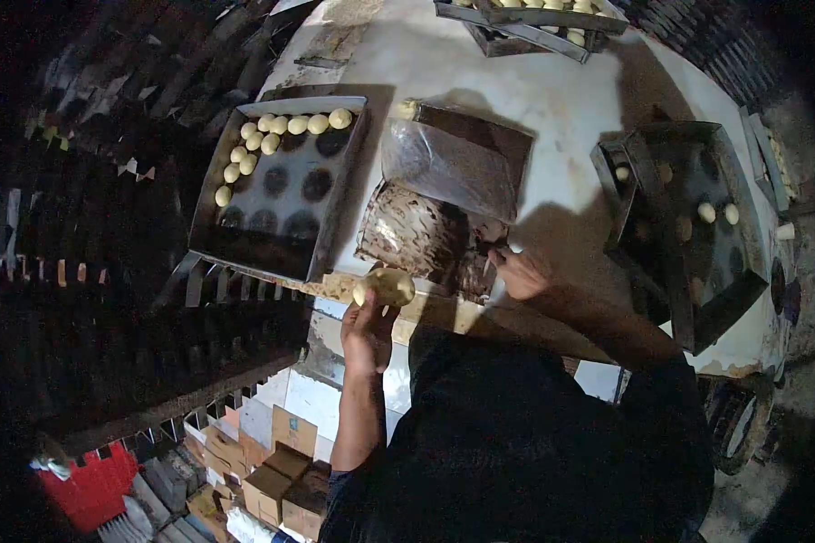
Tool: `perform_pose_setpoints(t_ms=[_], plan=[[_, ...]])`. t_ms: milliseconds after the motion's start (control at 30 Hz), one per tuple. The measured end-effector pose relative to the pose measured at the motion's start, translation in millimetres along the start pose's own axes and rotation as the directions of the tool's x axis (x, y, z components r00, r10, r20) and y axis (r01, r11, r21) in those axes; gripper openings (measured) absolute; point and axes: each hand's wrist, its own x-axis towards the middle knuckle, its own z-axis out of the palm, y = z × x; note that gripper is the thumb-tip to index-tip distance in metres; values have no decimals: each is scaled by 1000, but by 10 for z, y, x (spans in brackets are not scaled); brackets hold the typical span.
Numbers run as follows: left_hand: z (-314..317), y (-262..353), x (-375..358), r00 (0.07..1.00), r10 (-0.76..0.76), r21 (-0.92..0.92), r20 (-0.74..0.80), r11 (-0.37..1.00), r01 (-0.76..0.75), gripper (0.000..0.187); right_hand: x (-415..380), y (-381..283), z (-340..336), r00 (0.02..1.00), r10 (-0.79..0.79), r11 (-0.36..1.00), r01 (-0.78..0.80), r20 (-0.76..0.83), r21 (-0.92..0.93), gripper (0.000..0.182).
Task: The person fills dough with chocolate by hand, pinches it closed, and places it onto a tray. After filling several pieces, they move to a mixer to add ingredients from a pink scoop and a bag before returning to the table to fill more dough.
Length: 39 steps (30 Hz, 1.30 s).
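My left hand [369, 337] holds up a flattened piece of pale dough [388, 288] at the table's near edge, thumb on its left side. To the right, my right hand [522, 273] is closed at the edge of a dark brown filling [474, 271]; what its fingers hold, if anything, is too small to make out. The filling lies in a container whose near part has a smeared, streaky brown surface [412, 231]. Clear plastic film [448, 163] covers the far part. Left of it stands a metal tray [312, 258] with several round dough balls [270, 143] along its far and left sides.
A second metal tray [688, 312] with a few dough balls [732, 214] sits on the right of the table [570, 172]. Stacked trays [552, 16] with dough balls are at the far edge. Cardboard boxes [267, 489] and a red object [89, 484] lie below left.
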Motion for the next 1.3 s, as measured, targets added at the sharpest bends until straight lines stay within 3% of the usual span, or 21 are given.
perform_pose_setpoints(t_ms=[100, 167, 267, 300, 333, 400, 433, 533, 633, 733, 833, 867, 933, 1000, 1067, 1100, 1133, 1167, 1233, 1267, 1300], plan=[[243, 14, 73, 999, -52, -94, -15, 994, 51, 33, 271, 318, -1114, 774, -574, 787, 429, 269, 444, 27], [194, -133, 166, 997, -70, -37, -15, 997, 70, 45, 443, 398, -1394, 647, -711, 546, 263, 274, 795, 22], [150, -370, 264, 988, -128, 92, -89, 986, 136, 42, 390, 390, -1585, 785, -594, 88, -153, 176, 984, 12], [156, -453, 308, 975, -187, 45, -121, 980, 193, 39, 336, 287, -1737, 873, -483, 130, 144, -64, 981, 16], [178, -521, 340, 958, -245, -6, -151, 969, 247, 35, 253, 135, -1765, 923, -330, 167, 265, -199, 950, 15], [378, -502, 310, 941, -338, -99, -15, 937, 335, 36, 91, -108, -1792, 878, -15, 297, 461, -478, 836, 17], [451, -487, 305, 925, -375, -137, 59, 915, 380, 37, 11, 30, -1776, 939, -273, 372, 303, -208, 878, 31], [497, -482, 333, 946, -323, -151, 29, 934, 323, 38, -30, 53, -1875, 854, -364, 672, 517, -372, 531, 43], [380, -447, 271, 961, -273, -128, 34, 953, 275, 38, -223, 62, -1939, 974, -191, 692, 221, -121, 687, 34], [333, -364, 187, 980, -185, -215, 75, 957, 197, 36, -246, 71, -1573, 973, -142, 850, 214, -182, 481, 31], [277, -237, 54, 983, -118, -288, 139, 945, 154, 38, -77, -205, -1969, 914, -184, 744, 370, -361, 556, 26], [276, -212, 8, 986, -49, -219, 160, 972, 84, 40, -62, -400, -2377, 975, -127, 477, 219, -180, 851, 25], [292, -222, -94, 975, 89, -85, 204, 994, -72, 48, -34, -816, -2702, 995, -64, -105, 66, -73, 992, 42], [333, -204, -270, 836, 431, 287, 341, 799, -529, 68, -71, -1090, -3017, 948, -111, 316, 318, -298, 894, 47], [210, -74, -440, 657, 559, 776, 506, 37, -629, 76, -179, -1399, -3316, 870, -93, 491, 462, -484, 738, 38], [176, -46, -560, 684, 592, 702, 427, 260, -663, 81, -230, -1530, -3366, 850, -83, 492, 488, -520, 721, 33], [98, 76, -675, 662, 593, 691, 458, 231, -685, 77, -286, -1660, -3418, 827, -70, 492, 515, -558, 702, 28], [58, 215, -836, 709, 586, 610, 394, 411, -678, 72, -354, -1777, -3493, 778, -26, 456, 568, -628, 685, 20], [-20, 444, -1192, 776, 580, 299, 246, 716, -630, 68, -514, -1878, -3748, 700, -145, 367, 695, -700, 619, 17], [-132, 490, -1334, 806, 571, 75, 158, 807, -586, 68, -604, -1938, -3830, 652, -222, 304, 753, -725, 584, 16], [-319, 528, -1429, 782, 580, 79, 229, 789, -609, 63, -721, -2005, -4020, 649, -287, 220, 761, -705, 611, 14]])
